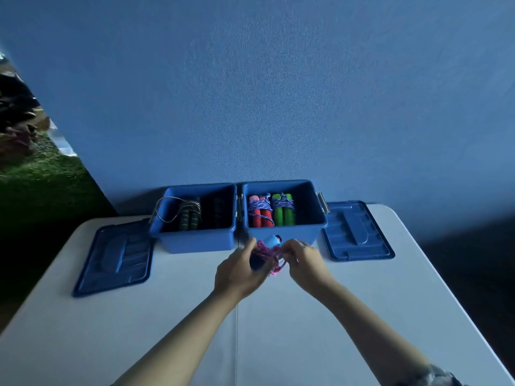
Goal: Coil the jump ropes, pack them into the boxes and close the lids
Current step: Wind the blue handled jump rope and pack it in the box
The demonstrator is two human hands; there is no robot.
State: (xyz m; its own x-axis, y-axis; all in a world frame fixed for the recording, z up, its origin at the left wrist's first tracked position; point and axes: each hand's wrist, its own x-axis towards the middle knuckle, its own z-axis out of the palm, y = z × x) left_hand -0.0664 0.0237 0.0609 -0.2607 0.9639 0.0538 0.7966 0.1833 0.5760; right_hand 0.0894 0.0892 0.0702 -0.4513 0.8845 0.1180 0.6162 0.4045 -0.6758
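Two open blue boxes stand side by side at the back of the white table (167, 316). The left box (195, 240) holds a dark-handled rope with a grey cord. In the right box (287, 232) lie a red-handled coiled rope (259, 210) and a green-handled coiled rope (283, 210). Just in front of the right box, my left hand (239, 271) grips the blue-handled jump rope (269, 250) with its pink cord wound round. My right hand (303, 260) pinches the pink cord at the bundle's right side.
One blue lid (114, 257) lies flat left of the boxes, the other lid (358, 231) right of them. A blue wall rises directly behind the boxes. The table's edges slant away on both sides.
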